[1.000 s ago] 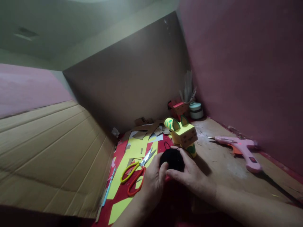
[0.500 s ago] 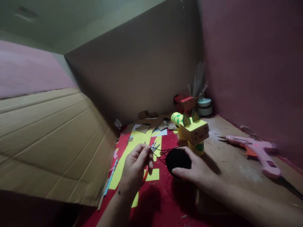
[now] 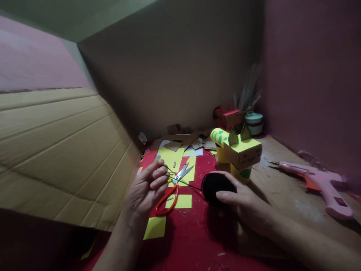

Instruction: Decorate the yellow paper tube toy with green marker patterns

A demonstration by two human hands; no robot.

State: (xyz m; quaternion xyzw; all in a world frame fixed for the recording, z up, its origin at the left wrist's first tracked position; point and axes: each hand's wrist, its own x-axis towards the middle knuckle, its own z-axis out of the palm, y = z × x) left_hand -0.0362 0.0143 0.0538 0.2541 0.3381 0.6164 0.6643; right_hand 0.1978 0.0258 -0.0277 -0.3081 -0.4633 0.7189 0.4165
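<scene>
My right hand (image 3: 239, 197) is closed round a ball of black yarn (image 3: 216, 188), held above the red table cover. From the ball a black strand (image 3: 189, 183) runs left to my left hand (image 3: 152, 184), whose fingers pinch it. Below the strand lie scissors (image 3: 169, 201) with red handles, blades apart, over pieces of yellow paper (image 3: 183, 201). Just beyond my right hand stands a cardboard animal figure (image 3: 243, 152) with a yellow top, pointed ears and green spots.
A pink glue gun (image 3: 321, 178) lies on the brown board (image 3: 287, 199) at the right. Behind the figure are a red-topped box figure (image 3: 231, 117) and a light blue lidded container (image 3: 254, 122). Cardboard scraps (image 3: 191, 139) lie at the back. A large cardboard panel (image 3: 64, 158) rises at the left.
My left hand has moved left and away from the ball, stretching the strand longer and uncovering the scissors. My right hand still holds the ball. The camera view has shifted a little.
</scene>
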